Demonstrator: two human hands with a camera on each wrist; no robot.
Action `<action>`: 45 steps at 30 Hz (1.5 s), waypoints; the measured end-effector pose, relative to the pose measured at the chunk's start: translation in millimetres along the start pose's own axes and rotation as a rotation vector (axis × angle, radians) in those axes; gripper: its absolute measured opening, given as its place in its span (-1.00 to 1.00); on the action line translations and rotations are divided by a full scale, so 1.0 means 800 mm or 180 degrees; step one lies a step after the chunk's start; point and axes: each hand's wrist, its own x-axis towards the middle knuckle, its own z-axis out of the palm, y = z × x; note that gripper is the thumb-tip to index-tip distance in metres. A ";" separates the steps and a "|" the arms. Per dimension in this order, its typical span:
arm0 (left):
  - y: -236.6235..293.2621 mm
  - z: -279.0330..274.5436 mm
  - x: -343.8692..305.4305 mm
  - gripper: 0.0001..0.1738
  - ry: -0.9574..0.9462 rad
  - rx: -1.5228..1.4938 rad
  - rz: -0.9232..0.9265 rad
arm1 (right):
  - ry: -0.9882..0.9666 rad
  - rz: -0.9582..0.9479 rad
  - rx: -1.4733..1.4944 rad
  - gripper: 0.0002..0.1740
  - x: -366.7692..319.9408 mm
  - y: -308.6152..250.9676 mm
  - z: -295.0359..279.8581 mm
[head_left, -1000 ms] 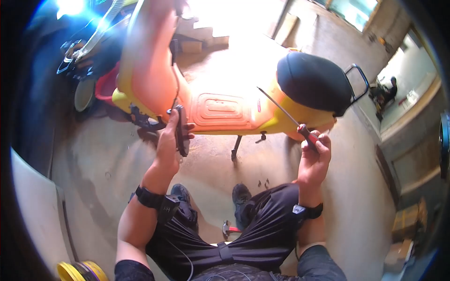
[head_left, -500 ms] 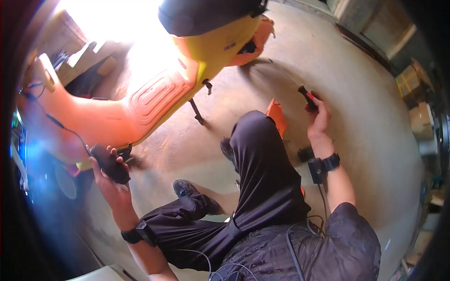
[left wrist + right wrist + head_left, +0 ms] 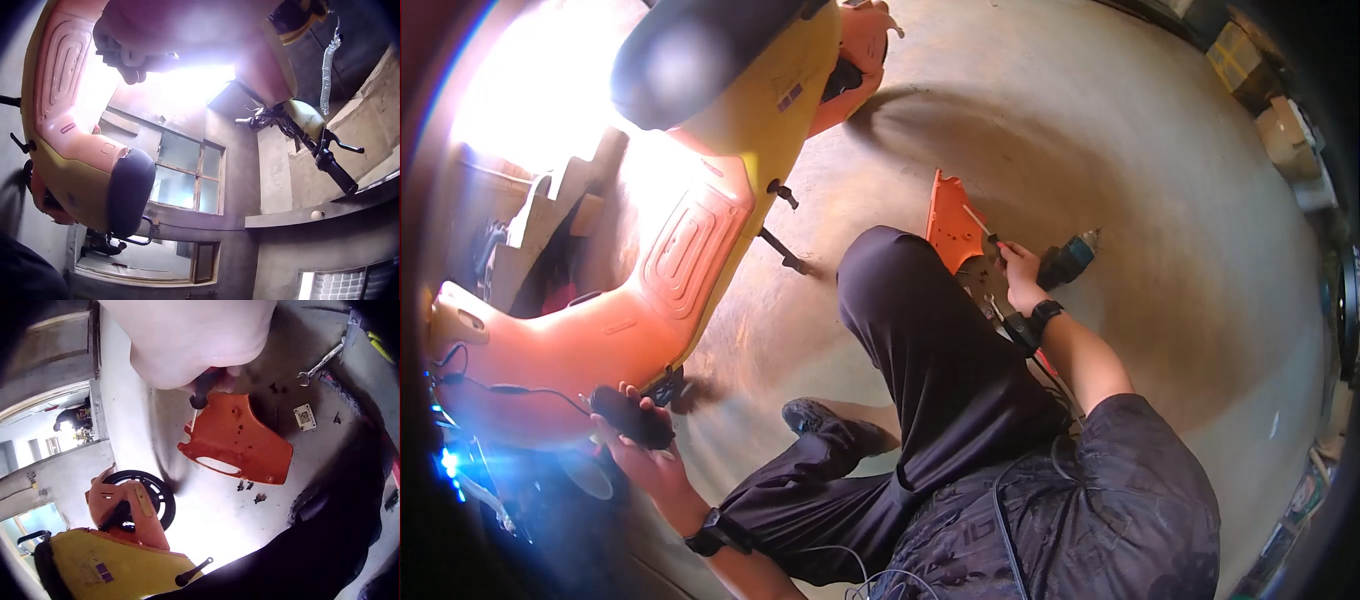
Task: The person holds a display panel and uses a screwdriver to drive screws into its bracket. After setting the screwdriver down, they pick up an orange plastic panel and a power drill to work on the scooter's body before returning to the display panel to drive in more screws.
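Observation:
In the head view my left hand (image 3: 650, 462) holds a dark oblong part (image 3: 632, 417) with a cable, beside the orange scooter body (image 3: 550, 350). My right hand (image 3: 1022, 278) grips a screwdriver (image 3: 994, 238) with a red and black handle, its shaft over an orange panel (image 3: 952, 222) on the floor. The right wrist view shows the screwdriver handle (image 3: 205, 385) under the hand (image 3: 194, 337), its shaft at the edge of the panel (image 3: 250, 440), with small dark screws on and beside it. The left wrist view shows part of the left hand (image 3: 181, 25), strongly backlit.
A cordless drill (image 3: 1070, 262) lies right of my right hand. Near the panel are a wrench (image 3: 322, 362) and a small white patterned tag (image 3: 305, 417). The scooter's kickstand (image 3: 783, 250) sticks out over the floor. Cardboard boxes (image 3: 1288, 140) stand at the far right.
The view has swung right and down. My right hand, still holding the screwdriver, has lowered toward the floor beside the panel and drill. The left hand still holds the dark part.

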 end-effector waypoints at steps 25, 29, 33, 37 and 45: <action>-0.018 0.037 0.009 -0.40 0.0486 0.0372 0.0127 | 0.0281 -0.0204 -0.1852 -0.78 0.042 0.066 0.006; -0.017 0.035 0.008 -0.41 0.0405 0.0203 0.0026 | 0.0274 -0.0229 -0.1761 -0.76 0.058 0.085 0.003; -0.017 0.033 0.009 -0.42 0.0387 0.0155 -0.0010 | 0.0374 -0.0119 -0.1625 -0.78 0.047 0.080 0.002; -0.013 0.021 0.011 -0.39 0.0145 0.0133 -0.0091 | 0.0286 -0.0192 -0.1446 -0.77 0.057 0.093 -0.006; -0.016 0.035 0.007 -0.41 0.0320 0.0149 -0.0040 | 0.0134 -0.0353 -0.1715 -0.77 0.059 0.086 -0.014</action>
